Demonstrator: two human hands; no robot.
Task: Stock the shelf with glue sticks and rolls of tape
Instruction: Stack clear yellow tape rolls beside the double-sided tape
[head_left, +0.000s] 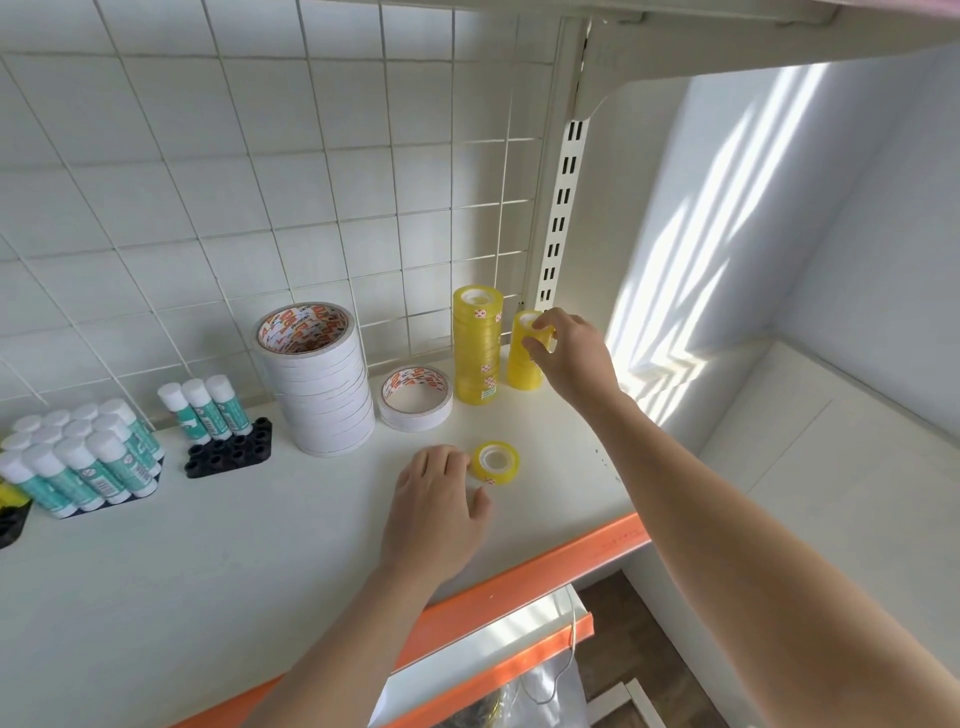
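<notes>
Shelf (260, 545) w/ orange front edge holds white tape stack, glue sticks, two yellow tape stacks at back. R hand (569, 358) pinches top roll of shorter yellow stack (523, 358). L hand (441, 504), fingers curled, touches lone yellow tape roll (494, 462) lying flat just right of its fingertips, well nearer L than R.

Two bare forearms, no sleeves in view, left hand (436, 512), right hand (569, 358), seemingly no rings or watch, nails short
</notes>
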